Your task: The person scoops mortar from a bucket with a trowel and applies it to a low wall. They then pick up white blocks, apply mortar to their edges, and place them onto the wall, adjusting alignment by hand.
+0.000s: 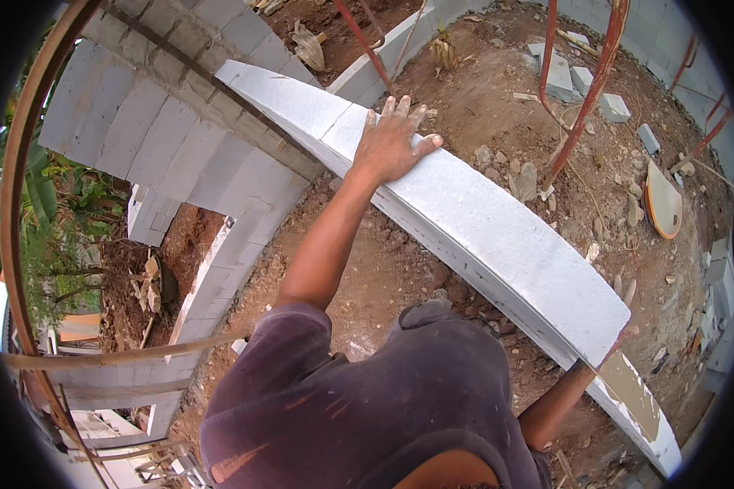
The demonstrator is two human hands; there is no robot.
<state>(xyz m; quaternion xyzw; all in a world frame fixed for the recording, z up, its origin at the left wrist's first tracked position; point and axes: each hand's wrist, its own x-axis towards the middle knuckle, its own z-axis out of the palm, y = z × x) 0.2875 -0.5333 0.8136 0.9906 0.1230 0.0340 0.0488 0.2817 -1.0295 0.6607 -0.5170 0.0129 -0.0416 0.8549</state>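
Observation:
A long white lightweight concrete block (497, 220) lies along the top of a low wall, running from upper left to lower right. My left hand (391, 143) rests flat on its upper face, fingers spread, close to a thin joint line. At the block's lower right end is my right hand (611, 349), its palm mostly hidden against the end face. Its fingertips show past the far corner, and it grips that end. Beyond this end, a beige layer of mortar (628, 393) covers part of the lower white wall course (667, 452).
Red metal poles (589, 106) slant up from the dirt at the far side. Loose block pieces (614, 107) and an upturned shallow pan (663, 202) lie there. Another block wall (167, 143) meets this one at left. A brown curved bar (26, 163) crosses the left edge.

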